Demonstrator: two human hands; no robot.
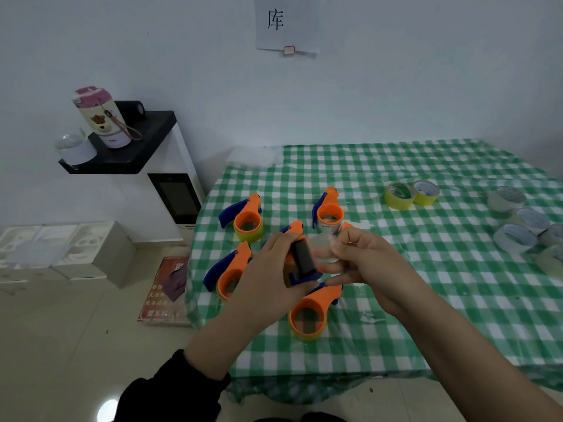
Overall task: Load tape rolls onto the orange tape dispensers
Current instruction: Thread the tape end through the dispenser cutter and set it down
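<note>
Table: a table under a green-and-white checked cloth (426,269) fills the view from the centre to three o'clock.
Cabinet: a white floor unit with a black shelf (131,147) stands at nine o'clock from the table, against the wall.
Left hand: the person's left hand (268,269) is above the table's near-left part, fingers wrapped round an orange plastic tape dispenser (303,258) with a blue handle, dark roller facing the camera.
Right hand: the right hand (374,269), just beside it at three o'clock, pinches a clear tape roll (321,246) between thumb and fingers; the roll is blurred and sits against the dispenser.
Loaded dispensers: four more orange-and-blue dispensers ring the hands, at eleven (248,222), one (329,213), nine (230,269) and six o'clock (310,315), each with tape round its hoop.
Spare rolls: a cluster of pale clear tape rolls (515,236) lies at the table's right edge; two yellow tape rolls (399,194) touch each other at two o'clock from the hands.
Flask: a pink-lidded white flask (102,117) stands on the black shelf.
</note>
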